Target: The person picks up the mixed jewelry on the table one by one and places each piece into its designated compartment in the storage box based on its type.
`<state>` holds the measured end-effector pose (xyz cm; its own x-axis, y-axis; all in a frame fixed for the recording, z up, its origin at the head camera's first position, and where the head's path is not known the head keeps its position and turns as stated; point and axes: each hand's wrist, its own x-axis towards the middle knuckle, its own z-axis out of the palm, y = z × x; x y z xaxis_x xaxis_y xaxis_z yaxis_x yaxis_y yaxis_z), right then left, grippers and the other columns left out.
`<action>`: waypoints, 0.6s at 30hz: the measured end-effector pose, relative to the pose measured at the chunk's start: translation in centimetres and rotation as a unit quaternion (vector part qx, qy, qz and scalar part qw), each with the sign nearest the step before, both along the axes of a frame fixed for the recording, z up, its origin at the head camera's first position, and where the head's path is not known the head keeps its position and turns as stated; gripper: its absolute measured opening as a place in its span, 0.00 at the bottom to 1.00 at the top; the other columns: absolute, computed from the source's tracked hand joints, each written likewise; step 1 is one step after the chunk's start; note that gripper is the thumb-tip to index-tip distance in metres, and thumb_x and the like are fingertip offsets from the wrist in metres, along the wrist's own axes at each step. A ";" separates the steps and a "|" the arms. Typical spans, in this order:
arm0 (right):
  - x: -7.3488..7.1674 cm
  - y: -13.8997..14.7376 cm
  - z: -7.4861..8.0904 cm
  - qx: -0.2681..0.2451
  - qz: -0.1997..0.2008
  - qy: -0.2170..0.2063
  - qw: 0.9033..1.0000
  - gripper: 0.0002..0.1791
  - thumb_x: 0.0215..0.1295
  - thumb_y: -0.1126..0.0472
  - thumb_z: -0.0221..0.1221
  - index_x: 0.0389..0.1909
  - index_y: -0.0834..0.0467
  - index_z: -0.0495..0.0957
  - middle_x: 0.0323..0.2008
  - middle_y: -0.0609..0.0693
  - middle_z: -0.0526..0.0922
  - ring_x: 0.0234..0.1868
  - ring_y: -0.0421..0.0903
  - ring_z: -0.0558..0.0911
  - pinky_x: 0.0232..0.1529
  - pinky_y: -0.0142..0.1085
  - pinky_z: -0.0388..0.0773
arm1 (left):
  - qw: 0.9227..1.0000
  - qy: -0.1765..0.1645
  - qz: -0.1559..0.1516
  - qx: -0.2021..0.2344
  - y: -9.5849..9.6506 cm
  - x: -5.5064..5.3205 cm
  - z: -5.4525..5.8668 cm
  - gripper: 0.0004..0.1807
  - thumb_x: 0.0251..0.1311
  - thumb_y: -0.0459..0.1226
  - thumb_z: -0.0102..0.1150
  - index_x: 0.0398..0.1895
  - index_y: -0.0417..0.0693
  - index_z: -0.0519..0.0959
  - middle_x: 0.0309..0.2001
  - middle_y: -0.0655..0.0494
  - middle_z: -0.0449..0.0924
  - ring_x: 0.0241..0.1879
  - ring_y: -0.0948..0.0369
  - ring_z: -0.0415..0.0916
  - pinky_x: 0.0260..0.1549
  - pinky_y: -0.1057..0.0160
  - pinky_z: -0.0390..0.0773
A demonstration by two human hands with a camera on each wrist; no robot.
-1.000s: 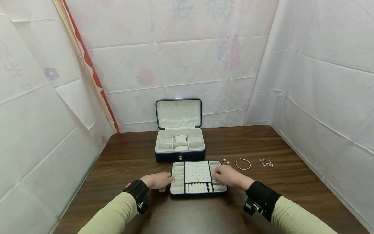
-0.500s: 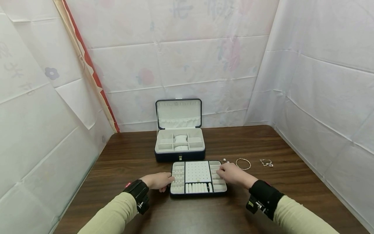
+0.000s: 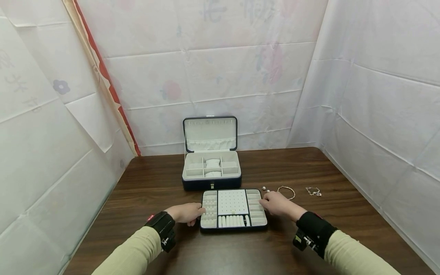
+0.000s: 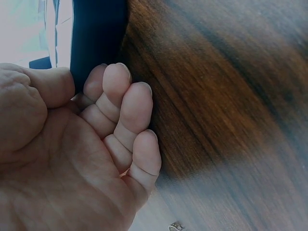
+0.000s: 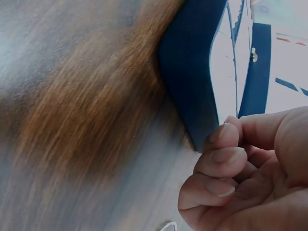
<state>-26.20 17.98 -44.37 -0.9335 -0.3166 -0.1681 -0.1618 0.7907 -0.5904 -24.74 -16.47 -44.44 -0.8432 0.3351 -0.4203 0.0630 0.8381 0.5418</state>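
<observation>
A flat navy jewelry tray (image 3: 233, 230) lies on the table, lined in pale cloth, with small compartments at both sides, a dotted earring panel and ring rolls between. My left hand (image 3: 185, 212) grips its left edge. In the left wrist view the thumb (image 4: 53, 86) lies over the rim, the other fingers curled by the outer wall. My right hand (image 3: 278, 205) pinches the right edge. Its fingers (image 5: 224, 161) are curled right at the rim in the right wrist view. Just beyond this hand lie pearl-like earrings (image 3: 264, 188) and a thin bangle (image 3: 291, 190).
Behind the tray stands an open navy jewelry box (image 3: 212, 184), lid upright, with divided compartments and pale cushions. A chain bracelet (image 3: 313, 191) lies farther right on the wooden table (image 3: 144, 179). White sheeting (image 3: 154, 84) hangs around the back and sides.
My right hand has moved rightward from over the right-hand compartments to the tray's edge, uncovering them. It now overlaps the bangle's near side. The left hand and tray have not moved.
</observation>
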 end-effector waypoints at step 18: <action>0.1 0.4 -0.5 0.006 -0.003 -0.015 1.000 0.19 0.78 0.58 0.52 0.24 0.60 0.74 0.13 0.47 0.70 0.15 0.41 0.68 0.21 0.33 0.63 | 1.000 0.000 0.000 -0.001 0.0 0.0 0.1 0.13 0.77 0.43 0.44 0.38 0.46 0.73 0.22 0.51 0.74 0.23 0.57 0.71 0.30 0.61 0.69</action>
<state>-26.06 18.35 -44.83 -0.9298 -0.3086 -0.2006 -0.1390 0.7990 -0.5850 -24.73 -16.46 -44.33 -0.8431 0.3342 -0.4213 0.0628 0.8392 0.5402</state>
